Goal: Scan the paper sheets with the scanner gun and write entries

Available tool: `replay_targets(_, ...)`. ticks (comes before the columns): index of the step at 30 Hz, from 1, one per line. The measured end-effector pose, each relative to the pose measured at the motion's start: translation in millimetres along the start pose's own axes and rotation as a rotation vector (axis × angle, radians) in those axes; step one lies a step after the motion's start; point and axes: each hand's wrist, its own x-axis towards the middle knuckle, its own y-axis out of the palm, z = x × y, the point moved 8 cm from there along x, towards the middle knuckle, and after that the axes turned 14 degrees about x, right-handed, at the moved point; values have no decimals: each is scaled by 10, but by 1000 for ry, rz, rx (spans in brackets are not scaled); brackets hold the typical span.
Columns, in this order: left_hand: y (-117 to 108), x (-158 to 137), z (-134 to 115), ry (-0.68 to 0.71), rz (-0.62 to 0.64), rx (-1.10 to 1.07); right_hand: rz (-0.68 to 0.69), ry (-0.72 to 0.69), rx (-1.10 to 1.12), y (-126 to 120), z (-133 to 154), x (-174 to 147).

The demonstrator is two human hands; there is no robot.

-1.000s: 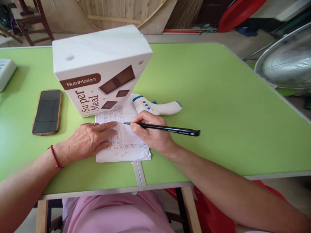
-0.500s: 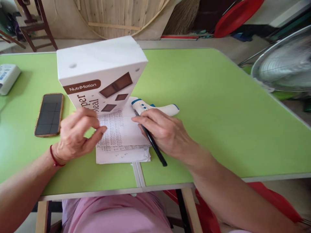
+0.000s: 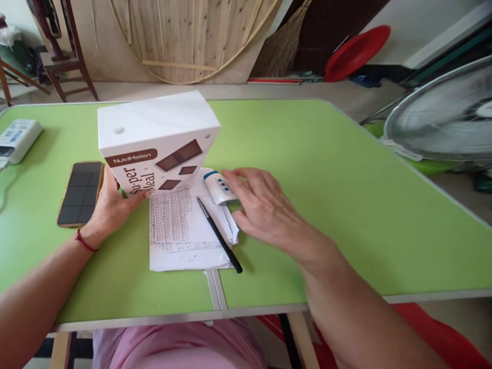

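A white NutriMotion box (image 3: 161,143) stands on the papers' far edge, at the table's left half. My left hand (image 3: 111,205) grips its lower left corner, thumb on the front; the other fingers are partly hidden behind it. Over a white and blue infrared thermometer (image 3: 219,188) reaches my right hand (image 3: 259,202), fingers and thumb apart. That hand hides the thermometer's handle, and whether it touches is unclear. A black pen (image 3: 221,236) lies slantwise on the handwritten papers (image 3: 177,259), its thick end past their edge.
Left of the box lies a phone (image 3: 80,195) in a brown-edged case. A white device with a cable (image 3: 21,139) sits at the green table's (image 3: 346,205) far left. A large fan (image 3: 442,110) stands beyond the right edge.
My right hand has let go of the pen, which now lies on the papers, and has moved over the thermometer. My left hand has gone from hovering to holding the box.
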Motion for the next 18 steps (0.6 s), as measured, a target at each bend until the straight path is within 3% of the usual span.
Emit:
replay_targets(6,-58,-6,78,-136,-84,-134,191,112,-10,176,-381,-88)
replay_targets(10,-139,-19,21,-222,-124,-158,131,293,152,56,-457,-63)
replay_targets(13,-176,-25,-89,-215,-126,-210,-108,408,466,-205,-415,-40)
replay_targets(15,-185,-32,-144,-213,-124,-255,-275,392,804,-350,-276,-42)
replay_targets(18,-152,-53,-163,-252,-83,-308,-108,316,1421,-234,170,-23)
